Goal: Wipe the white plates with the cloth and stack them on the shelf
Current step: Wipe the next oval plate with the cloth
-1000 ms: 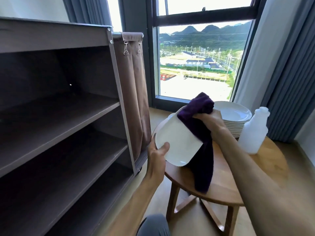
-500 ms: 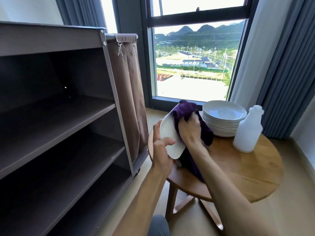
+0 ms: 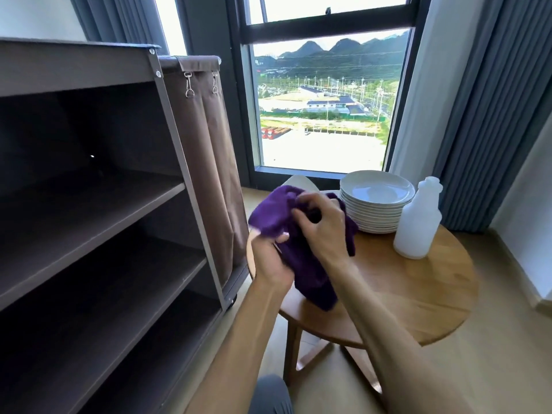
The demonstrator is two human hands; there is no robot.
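The task looks barely begun: the dark shelf [image 3: 98, 210] holds no plate on any tier that shows, and a tall stack of plates [image 3: 377, 201] waits on the round wooden table [image 3: 418, 294], just beside a white bottle [image 3: 418, 222]. One white plate [image 3: 298, 183] is being wiped, held up above the near-left edge of the table, in front of the stack. It is almost wholly wrapped in the purple cloth [image 3: 280, 213]; only a sliver of rim shows above the cloth and another pale bit low on the left. From those bits the plate seems to stand tilted on edge, its face turned roughly left toward the shelf and its long line running from low near the person up toward the window, though the cloth hides too much to be sure. The left hand [image 3: 270, 258] grips the plate's lower edge, its grip clenched round the rim and some cloth. The right hand [image 3: 321, 227] bunches the cloth against the plate, fingers curled into the fabric. What remains, as I judge it, is finishing this plate, setting it on the shelf, and then the whole stack.
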